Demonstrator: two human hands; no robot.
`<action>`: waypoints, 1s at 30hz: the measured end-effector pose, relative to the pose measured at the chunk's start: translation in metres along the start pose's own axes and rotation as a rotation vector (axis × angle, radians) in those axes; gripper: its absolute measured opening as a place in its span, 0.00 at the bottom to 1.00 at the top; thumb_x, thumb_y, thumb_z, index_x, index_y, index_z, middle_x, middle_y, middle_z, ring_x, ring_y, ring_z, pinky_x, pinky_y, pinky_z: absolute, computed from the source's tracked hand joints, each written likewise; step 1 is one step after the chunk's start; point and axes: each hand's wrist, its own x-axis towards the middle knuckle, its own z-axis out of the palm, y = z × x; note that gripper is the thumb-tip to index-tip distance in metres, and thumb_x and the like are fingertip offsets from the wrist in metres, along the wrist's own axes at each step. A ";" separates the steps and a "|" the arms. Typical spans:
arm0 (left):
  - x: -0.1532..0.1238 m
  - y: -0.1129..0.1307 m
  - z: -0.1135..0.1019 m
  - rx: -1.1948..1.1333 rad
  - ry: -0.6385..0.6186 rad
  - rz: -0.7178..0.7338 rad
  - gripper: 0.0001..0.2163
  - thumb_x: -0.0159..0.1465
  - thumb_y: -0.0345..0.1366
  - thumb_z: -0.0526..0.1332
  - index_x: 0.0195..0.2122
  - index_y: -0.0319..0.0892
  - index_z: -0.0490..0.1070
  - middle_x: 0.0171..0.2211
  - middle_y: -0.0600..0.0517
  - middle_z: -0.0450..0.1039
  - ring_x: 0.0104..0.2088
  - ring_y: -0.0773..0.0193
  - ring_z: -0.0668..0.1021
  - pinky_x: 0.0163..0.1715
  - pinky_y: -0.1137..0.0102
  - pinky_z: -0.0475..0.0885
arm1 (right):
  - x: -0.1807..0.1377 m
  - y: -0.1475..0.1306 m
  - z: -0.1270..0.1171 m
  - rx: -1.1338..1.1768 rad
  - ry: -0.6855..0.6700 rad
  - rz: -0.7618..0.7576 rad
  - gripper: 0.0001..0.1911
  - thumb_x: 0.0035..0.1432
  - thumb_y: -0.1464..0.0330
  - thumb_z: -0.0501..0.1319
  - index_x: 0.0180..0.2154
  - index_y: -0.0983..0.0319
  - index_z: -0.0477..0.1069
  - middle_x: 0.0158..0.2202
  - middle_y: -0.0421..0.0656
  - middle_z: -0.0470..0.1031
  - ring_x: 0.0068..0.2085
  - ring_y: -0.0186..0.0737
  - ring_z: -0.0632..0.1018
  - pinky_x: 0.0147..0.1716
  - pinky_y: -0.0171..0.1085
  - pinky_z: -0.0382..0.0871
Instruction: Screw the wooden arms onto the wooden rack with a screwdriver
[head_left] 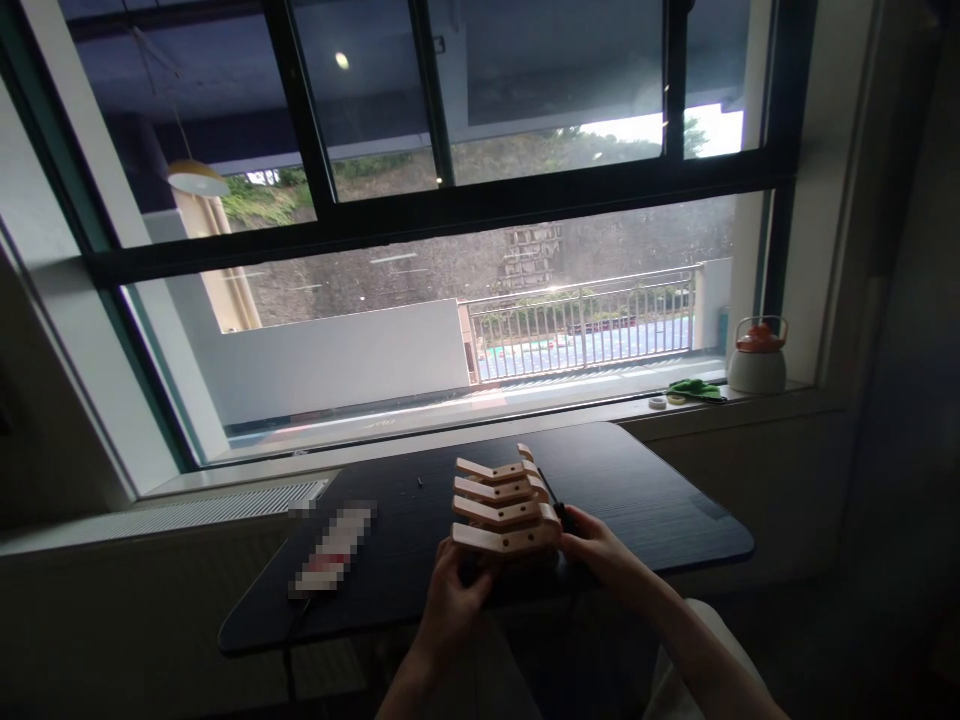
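1. The left grip is closing around the near left end of the wooden pieces, fingers curled under the lowest one. The right grip is pinching their right end, thumb on top.
2. The wooden pieces, four pale angled bars lined up like a fan, are sitting just below the middle of the frame, resting at the near edge of the dark counter.
3. The step in hand looks like steadying and lining up the bars between both hands. Any further handling would call for supporting both ends so the bars are not slipping apart.
4. A thin dark tool is lying just beside the right grip; what kind it is cannot be told. A small dark speck, perhaps a screw, is lying on the counter to the upper left of the bars.
5. A blurred packet is lying at the lower left of the counter, its contents unreadable.
6. On the windowsill at the right of the frame a white pot is standing with its orange lid on, so its inside is hidden. A green cloth and a small roll are lying near it.
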 end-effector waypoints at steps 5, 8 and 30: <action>0.001 0.000 0.000 0.018 -0.001 0.012 0.13 0.51 0.38 0.67 0.38 0.42 0.78 0.41 0.46 0.75 0.47 0.52 0.75 0.51 0.59 0.69 | 0.001 0.002 -0.001 -0.014 -0.012 -0.013 0.19 0.46 0.59 0.69 0.38 0.63 0.72 0.36 0.43 0.75 0.37 0.42 0.73 0.35 0.38 0.66; 0.001 -0.002 0.000 0.042 -0.014 0.024 0.13 0.52 0.36 0.67 0.39 0.42 0.77 0.42 0.47 0.74 0.48 0.52 0.74 0.51 0.59 0.69 | 0.002 0.002 -0.001 -0.041 -0.008 -0.032 0.18 0.46 0.59 0.69 0.37 0.63 0.72 0.35 0.42 0.74 0.36 0.41 0.72 0.34 0.37 0.65; 0.059 -0.033 -0.070 0.331 0.210 -0.109 0.12 0.58 0.33 0.57 0.42 0.40 0.75 0.44 0.46 0.76 0.45 0.58 0.77 0.46 0.66 0.72 | 0.013 0.030 -0.008 0.273 0.145 0.020 0.17 0.52 0.59 0.62 0.42 0.61 0.72 0.22 0.34 0.60 0.23 0.32 0.61 0.23 0.33 0.55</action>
